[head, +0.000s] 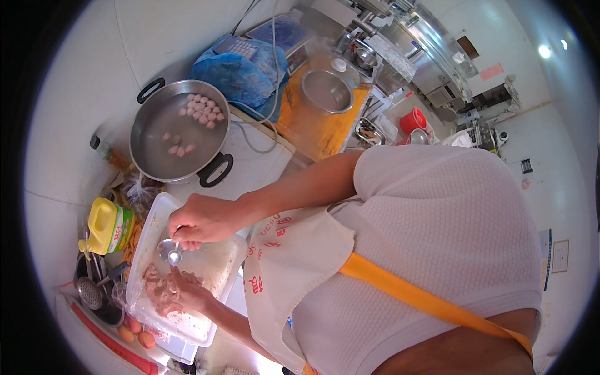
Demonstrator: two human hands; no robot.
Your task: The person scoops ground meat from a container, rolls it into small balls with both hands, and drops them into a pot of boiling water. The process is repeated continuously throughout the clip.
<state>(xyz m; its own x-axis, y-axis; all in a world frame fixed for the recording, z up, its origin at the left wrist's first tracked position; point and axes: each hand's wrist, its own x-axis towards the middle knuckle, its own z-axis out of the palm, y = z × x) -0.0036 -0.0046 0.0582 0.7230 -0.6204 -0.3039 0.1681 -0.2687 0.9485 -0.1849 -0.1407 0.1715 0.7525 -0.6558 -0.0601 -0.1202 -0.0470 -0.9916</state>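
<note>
A white plastic tray point(219, 323) in front of me holds a mound of pink minced meat paste point(161, 293). My left hand point(190, 288) is sunk in the paste with its fingers curled around some of it, thumb side up. Just above, my right hand point(201, 222) grips a small metal spoon point(175, 257) by its handle. The spoon's bowl is close to the left thumb; whether they touch I cannot tell. Beside the spoon, a small shiny round dish point(165, 248) is partly covered. Pink meatballs point(201, 110) sit in liquid in a wide steel pot point(140, 157) beyond my right hand.
A yellow oil jug point(103, 225), a skimmer point(90, 291) and round orange-brown items point(136, 330) crowd the tray's far side. Past the pot, blue plastic point(243, 70) covers equipment with a cable. A steel bowl point(327, 91) stands on a wooden board point(304, 126).
</note>
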